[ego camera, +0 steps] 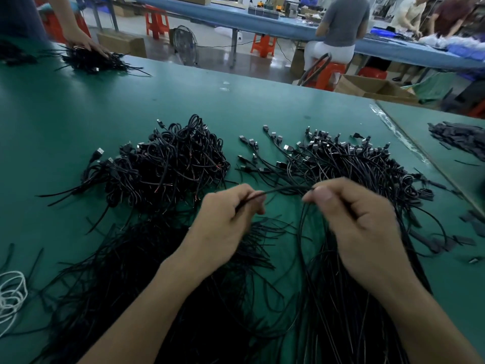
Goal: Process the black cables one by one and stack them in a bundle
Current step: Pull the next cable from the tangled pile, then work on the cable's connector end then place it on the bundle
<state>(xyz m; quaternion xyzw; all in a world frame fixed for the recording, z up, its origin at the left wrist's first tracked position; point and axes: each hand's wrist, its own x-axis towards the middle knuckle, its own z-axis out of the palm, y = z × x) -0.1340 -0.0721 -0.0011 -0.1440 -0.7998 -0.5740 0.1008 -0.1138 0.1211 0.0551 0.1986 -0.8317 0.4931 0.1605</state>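
A single black cable (pixel 286 191) stretches between my two hands above the green table (pixel 236 101). My left hand (pixel 228 216) grips one end of it in curled fingers. My right hand (pixel 359 219) pinches the other part between thumb and forefinger, and the cable loops down below it. A coiled heap of black cables (pixel 168 166) with bare wire ends lies at the left. To the right spreads a pile of black cables (pixel 354 164) with USB plugs fanned out. Straight black cables (pixel 157 285) lie under my forearms.
A white cord (pixel 10 292) lies at the left edge. Black strips (pixel 462 137) are piled at the far right. Another person's hand (pixel 84 43) rests on a cable bundle (pixel 91 61) at the far left. Stools, boxes and seated workers are beyond the table.
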